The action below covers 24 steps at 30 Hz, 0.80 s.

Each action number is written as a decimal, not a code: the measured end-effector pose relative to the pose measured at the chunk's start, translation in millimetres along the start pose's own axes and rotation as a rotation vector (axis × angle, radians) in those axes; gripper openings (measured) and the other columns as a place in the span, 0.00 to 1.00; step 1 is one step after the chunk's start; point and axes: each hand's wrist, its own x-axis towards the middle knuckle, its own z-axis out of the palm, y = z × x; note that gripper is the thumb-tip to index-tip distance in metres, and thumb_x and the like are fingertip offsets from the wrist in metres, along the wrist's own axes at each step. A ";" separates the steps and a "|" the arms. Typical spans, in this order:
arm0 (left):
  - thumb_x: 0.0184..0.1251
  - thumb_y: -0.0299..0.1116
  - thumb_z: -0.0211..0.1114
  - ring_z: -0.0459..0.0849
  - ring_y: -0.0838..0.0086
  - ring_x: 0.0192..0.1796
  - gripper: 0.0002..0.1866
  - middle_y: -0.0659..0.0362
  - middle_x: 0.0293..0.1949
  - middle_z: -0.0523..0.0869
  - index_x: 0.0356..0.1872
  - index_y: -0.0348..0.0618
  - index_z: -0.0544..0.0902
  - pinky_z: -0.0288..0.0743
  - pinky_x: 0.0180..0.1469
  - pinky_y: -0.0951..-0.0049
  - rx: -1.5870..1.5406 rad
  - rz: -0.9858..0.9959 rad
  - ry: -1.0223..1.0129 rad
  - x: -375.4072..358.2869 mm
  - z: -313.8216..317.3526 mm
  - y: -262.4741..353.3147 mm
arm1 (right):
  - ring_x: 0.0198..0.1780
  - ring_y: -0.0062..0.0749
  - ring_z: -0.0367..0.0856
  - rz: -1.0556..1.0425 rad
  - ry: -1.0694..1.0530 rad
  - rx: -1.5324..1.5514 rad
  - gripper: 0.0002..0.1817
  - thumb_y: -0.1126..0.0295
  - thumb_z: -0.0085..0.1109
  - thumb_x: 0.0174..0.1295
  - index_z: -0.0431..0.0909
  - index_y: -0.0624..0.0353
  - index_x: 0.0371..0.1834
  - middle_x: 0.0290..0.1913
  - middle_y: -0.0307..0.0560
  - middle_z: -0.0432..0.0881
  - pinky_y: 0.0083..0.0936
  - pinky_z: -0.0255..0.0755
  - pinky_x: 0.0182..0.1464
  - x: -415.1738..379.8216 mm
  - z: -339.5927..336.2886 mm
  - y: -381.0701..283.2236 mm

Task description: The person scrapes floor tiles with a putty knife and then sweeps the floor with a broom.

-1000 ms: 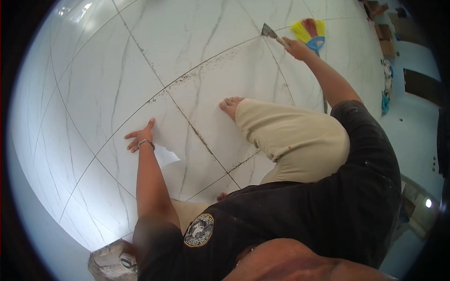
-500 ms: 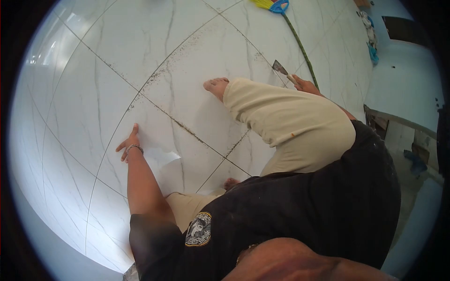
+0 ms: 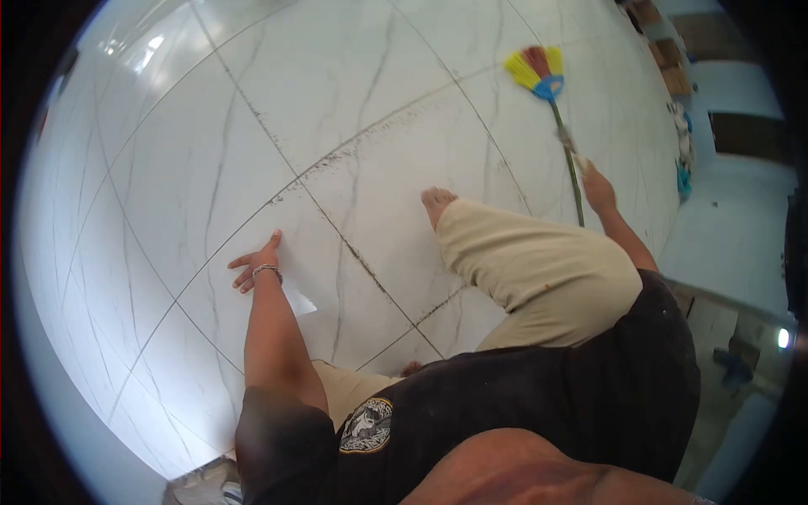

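Moved: right hand [image 3: 598, 188] has swung from beside the raised knee out to the broom handle [image 3: 571, 172]; half a second ago the scraper's blade showed clearly above it.
Scraper: only a blurred bit shows at the fingertips, so I cannot tell the grip.
Left hand [image 3: 257, 263]: flat and spread on the tile floor [image 3: 202, 151], holding nothing.
Writing: round shirt emblem [image 3: 367, 426], unreadable.
Broom head [image 3: 535, 69]: yellow, red and blue, lying on the tiles.
Grout lines: dark specks along them.
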 end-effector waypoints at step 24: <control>0.28 0.62 0.84 0.27 0.33 0.76 0.85 0.27 0.72 0.25 0.73 0.46 0.20 0.43 0.71 0.31 0.085 -0.094 -0.005 12.8 4.7 9.9 | 0.63 0.52 0.74 -0.316 0.006 0.300 0.30 0.55 0.51 0.67 0.64 0.45 0.73 0.63 0.56 0.76 0.41 0.67 0.65 584.1 27.6 -464.3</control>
